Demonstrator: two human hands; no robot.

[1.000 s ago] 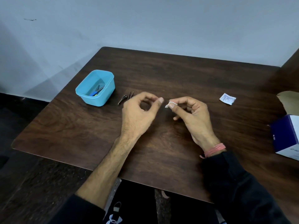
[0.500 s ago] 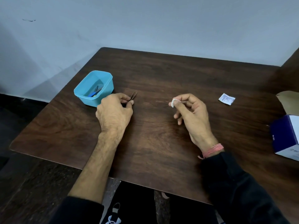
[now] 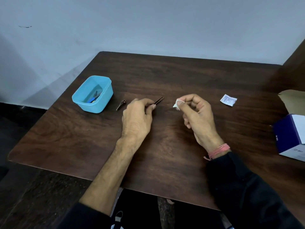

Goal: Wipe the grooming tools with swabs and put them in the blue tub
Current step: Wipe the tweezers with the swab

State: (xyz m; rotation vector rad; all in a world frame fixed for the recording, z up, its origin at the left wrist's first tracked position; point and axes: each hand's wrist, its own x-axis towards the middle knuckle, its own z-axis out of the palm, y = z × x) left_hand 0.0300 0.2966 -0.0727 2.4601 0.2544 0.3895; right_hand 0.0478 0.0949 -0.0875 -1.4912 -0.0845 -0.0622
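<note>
Near the middle of the table, the left hand pinches slim tweezers, their long axis angled toward the far right corner. The right hand, just beside, grips a white swab. The blue tub sits toward the left edge.

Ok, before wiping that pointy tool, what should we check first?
1. Left hand grips the tweezers: ok.
2. Right hand pinches the swab: ok.
3. Swab touching tweezers: not ok, a gap remains.
4. Swab clean or damp: cannot tell.
5. Blue tub open, with room: ok.
6. Other tool waiting beside the tub: ok.
</note>
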